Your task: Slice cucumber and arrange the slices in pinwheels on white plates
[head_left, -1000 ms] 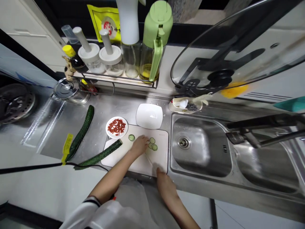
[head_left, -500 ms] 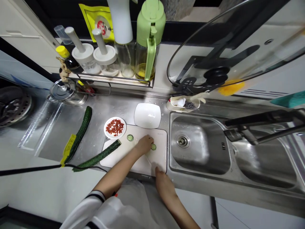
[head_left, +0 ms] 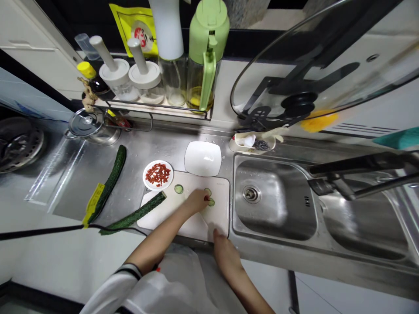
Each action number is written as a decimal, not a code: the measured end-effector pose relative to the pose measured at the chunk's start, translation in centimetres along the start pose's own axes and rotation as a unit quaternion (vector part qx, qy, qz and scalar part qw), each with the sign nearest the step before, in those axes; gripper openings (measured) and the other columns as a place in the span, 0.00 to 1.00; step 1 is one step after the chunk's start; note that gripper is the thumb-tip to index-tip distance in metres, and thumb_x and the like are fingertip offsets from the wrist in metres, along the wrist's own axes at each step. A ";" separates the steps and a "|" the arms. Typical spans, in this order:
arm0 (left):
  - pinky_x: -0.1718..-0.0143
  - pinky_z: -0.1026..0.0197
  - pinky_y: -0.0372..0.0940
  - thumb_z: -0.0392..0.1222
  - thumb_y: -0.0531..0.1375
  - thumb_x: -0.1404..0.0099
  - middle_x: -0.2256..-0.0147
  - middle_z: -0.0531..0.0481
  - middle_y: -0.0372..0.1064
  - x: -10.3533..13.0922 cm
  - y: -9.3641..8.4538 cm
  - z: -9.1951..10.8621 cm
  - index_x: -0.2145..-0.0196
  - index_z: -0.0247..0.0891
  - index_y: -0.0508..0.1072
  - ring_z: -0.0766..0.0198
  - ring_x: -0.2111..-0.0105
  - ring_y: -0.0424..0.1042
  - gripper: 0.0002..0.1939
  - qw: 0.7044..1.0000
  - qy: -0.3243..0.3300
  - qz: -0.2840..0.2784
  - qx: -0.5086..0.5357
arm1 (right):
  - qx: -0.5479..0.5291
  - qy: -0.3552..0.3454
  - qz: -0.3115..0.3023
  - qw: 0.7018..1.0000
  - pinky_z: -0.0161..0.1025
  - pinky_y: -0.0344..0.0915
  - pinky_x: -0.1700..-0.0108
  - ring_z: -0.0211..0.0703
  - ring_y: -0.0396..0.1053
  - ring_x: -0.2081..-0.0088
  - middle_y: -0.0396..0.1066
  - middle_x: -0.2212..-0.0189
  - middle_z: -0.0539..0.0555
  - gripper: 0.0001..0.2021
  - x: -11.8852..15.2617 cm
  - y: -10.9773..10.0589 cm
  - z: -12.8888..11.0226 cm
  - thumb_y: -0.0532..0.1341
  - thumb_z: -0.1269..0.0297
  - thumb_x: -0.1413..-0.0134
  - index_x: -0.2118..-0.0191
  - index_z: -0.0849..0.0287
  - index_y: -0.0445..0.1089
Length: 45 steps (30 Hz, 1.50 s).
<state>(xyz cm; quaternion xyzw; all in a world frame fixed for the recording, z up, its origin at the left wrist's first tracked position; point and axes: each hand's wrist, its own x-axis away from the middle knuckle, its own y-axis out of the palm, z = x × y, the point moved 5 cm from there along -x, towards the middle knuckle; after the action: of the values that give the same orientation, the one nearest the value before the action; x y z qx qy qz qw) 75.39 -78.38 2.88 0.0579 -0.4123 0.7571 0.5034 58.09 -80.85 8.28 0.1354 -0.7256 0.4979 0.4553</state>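
My left hand (head_left: 197,201) is over the cutting board (head_left: 219,218), fingertips pinched at the edge of a cucumber slice (head_left: 211,202). Just above those fingers lies a second cucumber slice (head_left: 207,192). Another round slice (head_left: 178,189) rests alone farther left on the board. My right hand (head_left: 225,250) is closed around a knife (head_left: 207,220) at the board's front edge; its handle is hidden in the fist, and the pale blade, hard to make out, points up and left toward my left hand. A cut cucumber (head_left: 140,214) lies slanting across the board's left edge.
A small plate of chopped red pieces (head_left: 158,175) and a white dish (head_left: 203,158) stand behind the board. A whole cucumber (head_left: 113,183) with a yellow label lies left. The double sink (head_left: 275,198) is to the right. Jars and an oil bottle (head_left: 207,61) fill the rack.
The fingers of my left hand have shifted slightly down and left, uncovering the upper cucumber slice. My right hand and the knife stay in nearly the same place.
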 end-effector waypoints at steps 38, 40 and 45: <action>0.64 0.66 0.61 0.35 0.58 0.43 0.69 0.51 0.76 5.4 -2.5 -5.8 0.68 0.40 0.78 0.65 0.67 0.72 0.08 0.978 -0.146 0.143 0.050 | 0.032 -0.022 0.057 0.998 0.32 0.65 0.65 0.44 0.73 0.60 0.74 0.61 0.62 0.24 -1.1 -1.2 -1.0 0.41 0.82 0.44 0.49 0.64 0.64; 0.63 0.66 0.61 0.35 0.58 0.43 0.69 0.51 0.76 5.4 -2.4 -5.9 0.68 0.40 0.78 0.65 0.67 0.72 0.08 0.977 -0.147 0.146 0.048 | 0.041 -0.022 0.063 0.997 0.33 0.65 0.65 0.45 0.74 0.60 0.74 0.61 0.61 0.24 -1.0 -1.4 -1.1 0.40 0.82 0.44 0.48 0.63 0.64; 0.64 0.66 0.61 0.36 0.58 0.43 0.69 0.51 0.76 5.3 -2.3 -6.0 0.68 0.40 0.78 0.65 0.67 0.73 0.08 0.976 -0.152 0.150 0.050 | 0.049 -0.027 0.066 0.996 0.32 0.65 0.65 0.44 0.74 0.61 0.74 0.62 0.61 0.23 -1.0 -1.7 -1.3 0.41 0.82 0.43 0.50 0.63 0.65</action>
<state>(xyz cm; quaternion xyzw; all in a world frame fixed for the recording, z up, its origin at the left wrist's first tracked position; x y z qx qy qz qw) 76.65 -70.09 2.94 0.1349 -0.4495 0.8262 0.3116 60.47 -80.81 8.65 0.1224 -0.7199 0.5577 0.3947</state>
